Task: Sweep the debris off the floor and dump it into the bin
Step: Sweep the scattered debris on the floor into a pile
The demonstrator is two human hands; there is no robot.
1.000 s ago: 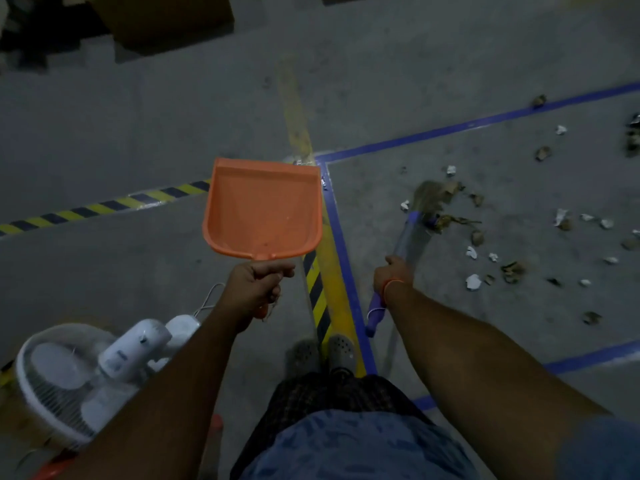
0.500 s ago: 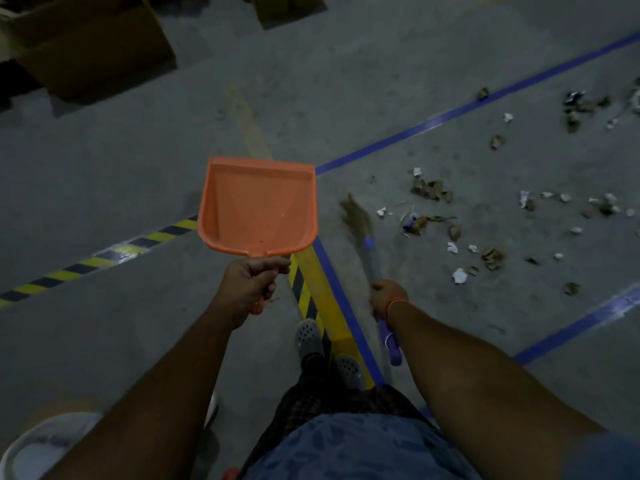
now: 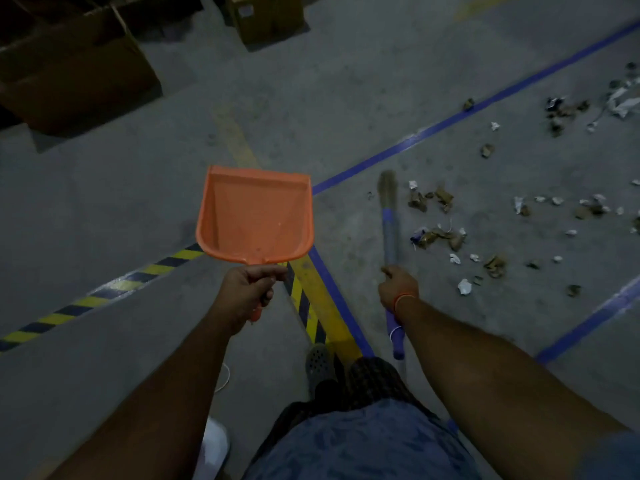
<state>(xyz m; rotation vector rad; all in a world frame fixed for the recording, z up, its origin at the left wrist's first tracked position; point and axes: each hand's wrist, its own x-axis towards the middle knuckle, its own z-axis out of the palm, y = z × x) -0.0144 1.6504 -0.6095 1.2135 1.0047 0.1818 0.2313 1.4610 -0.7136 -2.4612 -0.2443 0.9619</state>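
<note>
1. Debris point(image 3: 437, 235) lies scattered on the floor point(image 3: 346, 98), right of the blue line point(image 3: 450, 121); no bin is visible.
2. Right hand point(image 3: 398, 287) grips the broom point(image 3: 389, 216), bristles just beside the nearest scraps, probably placed for gathering.
3. Left hand point(image 3: 247, 289) grips the orange dustpan point(image 3: 255, 216) handle, pan raised clear of the floor, apparently kept ready for loading.

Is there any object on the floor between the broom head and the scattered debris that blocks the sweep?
Nothing visible does. The broom, gripped by the right hand, has its head just left of the debris, with only bare floor between. The left hand holds the orange dustpan in the air, off to the left.
</note>
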